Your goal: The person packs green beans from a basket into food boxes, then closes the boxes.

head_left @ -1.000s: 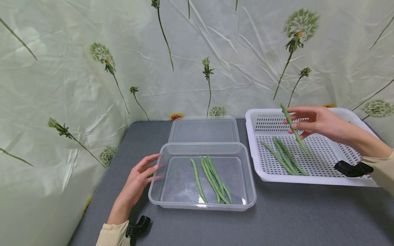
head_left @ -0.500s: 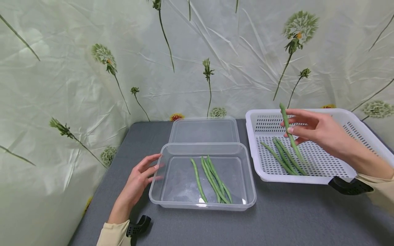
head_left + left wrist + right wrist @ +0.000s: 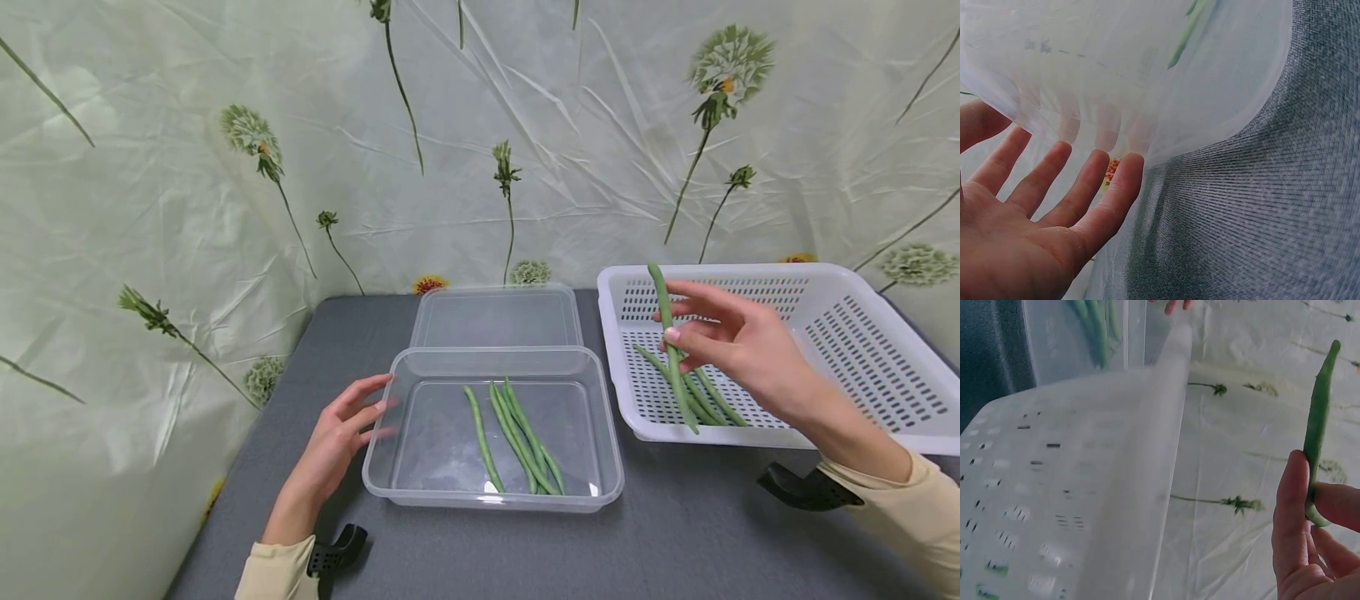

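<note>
While left hand (image 3: 330,454) steadies container (image 3: 390,487), right hand (image 3: 738,346) pinches bean (image 3: 670,342).

A long green bean (image 3: 672,350), near upright, above the white basket (image 3: 862,287).

Two hands were in view, the left hand (image 3: 341,437) and the right hand (image 3: 731,342). There was one clear tub (image 3: 390,479) near the middle, with one clear lid (image 3: 497,317) just beyond it on the far side, and one white basket (image 3: 862,333) to the right. One bean (image 3: 670,346) was in the right hand. The tub held about four beans (image 3: 517,437). The basket held about three beans (image 3: 712,398), partly hidden behind the held one.
</note>
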A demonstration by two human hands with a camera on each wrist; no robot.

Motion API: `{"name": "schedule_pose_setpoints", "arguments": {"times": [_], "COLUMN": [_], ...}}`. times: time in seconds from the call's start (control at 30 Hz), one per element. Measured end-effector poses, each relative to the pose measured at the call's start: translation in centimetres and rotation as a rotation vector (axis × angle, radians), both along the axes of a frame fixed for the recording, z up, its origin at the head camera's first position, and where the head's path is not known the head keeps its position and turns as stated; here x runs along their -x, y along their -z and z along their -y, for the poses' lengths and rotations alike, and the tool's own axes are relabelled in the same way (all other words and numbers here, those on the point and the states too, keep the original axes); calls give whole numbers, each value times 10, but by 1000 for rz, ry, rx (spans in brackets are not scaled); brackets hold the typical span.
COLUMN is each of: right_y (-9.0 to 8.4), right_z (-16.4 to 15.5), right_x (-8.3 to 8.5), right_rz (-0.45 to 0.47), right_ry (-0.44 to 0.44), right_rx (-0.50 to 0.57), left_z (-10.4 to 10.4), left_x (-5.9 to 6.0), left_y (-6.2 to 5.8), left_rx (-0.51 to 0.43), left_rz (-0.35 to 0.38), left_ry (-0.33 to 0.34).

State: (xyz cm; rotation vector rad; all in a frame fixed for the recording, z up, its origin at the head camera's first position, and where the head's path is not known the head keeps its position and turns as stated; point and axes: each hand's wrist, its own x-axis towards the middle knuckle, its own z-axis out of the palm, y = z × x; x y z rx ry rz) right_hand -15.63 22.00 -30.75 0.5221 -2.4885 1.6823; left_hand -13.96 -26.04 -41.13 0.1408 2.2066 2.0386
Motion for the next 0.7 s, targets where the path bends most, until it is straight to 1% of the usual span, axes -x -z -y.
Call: {"name": "schedule_pose_setpoints", "arguments": {"times": [0.13, 0.23, 0.33, 0.5, 0.6, 0.7], "right_y": [1, 3, 5, 6, 8, 10], "right_z": [13, 21, 29, 42, 52, 62], "right_x": [-5, -6, -7, -7, -8, -10], "right_rz": [-54, -78, -101, -161, -182, -179], "right_ry": [-22, -50, -83, -130, -158, -156], "right_rx": [5, 33, 63, 73, 81, 86], "left_z": [-1, -1, -1, -2, -1, -1], "left_x": [0, 0, 0, 0, 0, 0], "left_y": [-1, -2, -2, -1, -1, -1], "left_rx": [-3, -9, -11, -4, 2, 3], "left_rz": [0, -2, 0, -4, -7, -8], "left_ry": [-1, 1, 5, 7, 5, 4]}}
